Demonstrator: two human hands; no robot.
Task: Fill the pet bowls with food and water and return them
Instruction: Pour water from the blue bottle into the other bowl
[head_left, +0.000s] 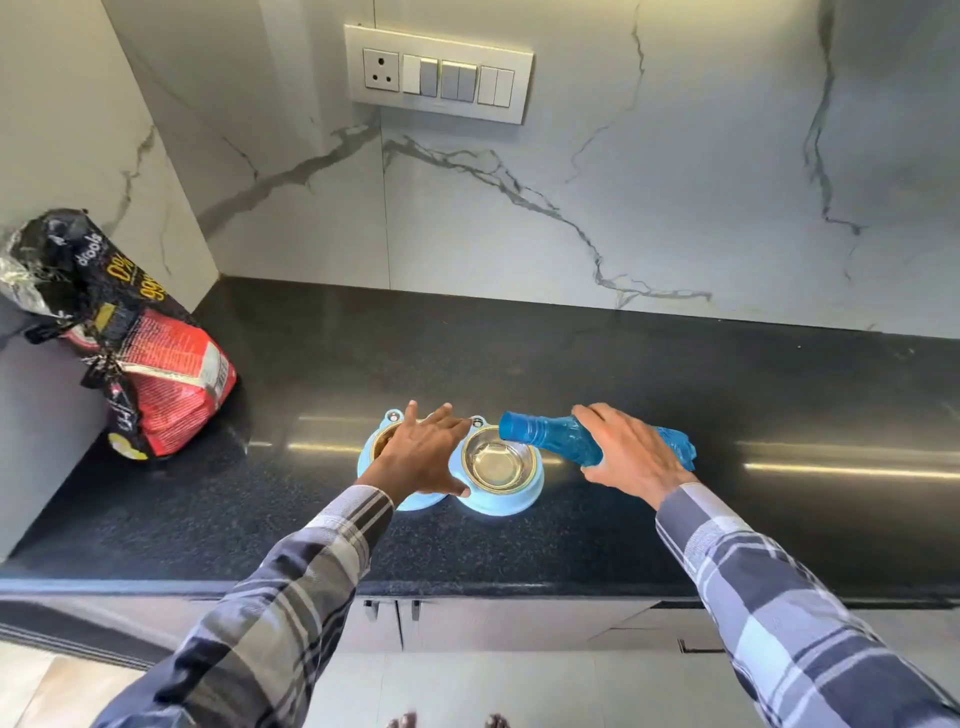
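Desk (571, 364): black speckled stone, set against a white marble-patterned wall.

Pet bowls (498, 496): one pale blue double holder with two steel inserts, standing on the desk near its middle, a little back from the near edge.
- Right bowl (498, 462): shiny, with clear liquid in the bottom.
- Left bowl (383, 440): mostly hidden under the hand; a bit of brown content shows at its far left rim.

Left hand (423, 457): palm down, fingers spread flat over the left bowl and the middle of the holder, thumb lying along the near side. Grip open; it rests on the holder rather than closing round anything.

Right hand (628, 457): wrapped over the body of a blue translucent bottle (550, 436), grip closed on it. Bottle lies nearly level, its uncapped mouth pointing left and sitting just over the right bowl's far right rim. Whether water is running out cannot be told.

Food bag (145, 364): red and black, crumpled top, leaning at the far left of the desk against a grey side panel, well apart from the bowls.

Switch panel (439, 73): on the wall above, with a socket at its left.

Both sleeves are plaid, blue-grey and white.
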